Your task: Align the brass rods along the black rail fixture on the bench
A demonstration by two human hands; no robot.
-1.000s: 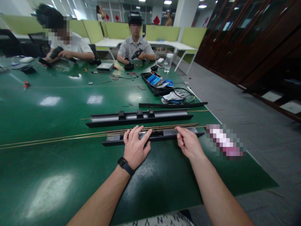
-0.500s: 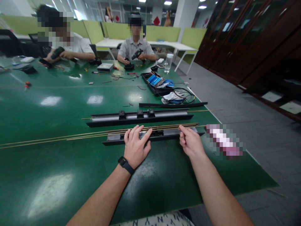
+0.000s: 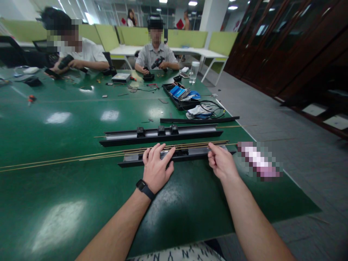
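Green tabletop (image 3: 81, 186) lies before you; near its right edge your left hand (image 3: 157, 166) is open, fingers spread across thin brass-coloured rods (image 3: 190, 146), while your right hand (image 3: 221, 159) pinches at them. Under the rods sits a black rail (image 3: 130, 164); beyond stands another rail (image 3: 163, 138) with three black blocks (image 3: 161, 130).

Rods (image 3: 122, 152) gold; near rail (image 3: 190, 157) black and silver; tabletop (image 3: 179, 203) green.

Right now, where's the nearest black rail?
In the head view, the nearest rail lies just below centre on the green table, partly behind the left hand, with thin golden rods over it and another rail beyond.
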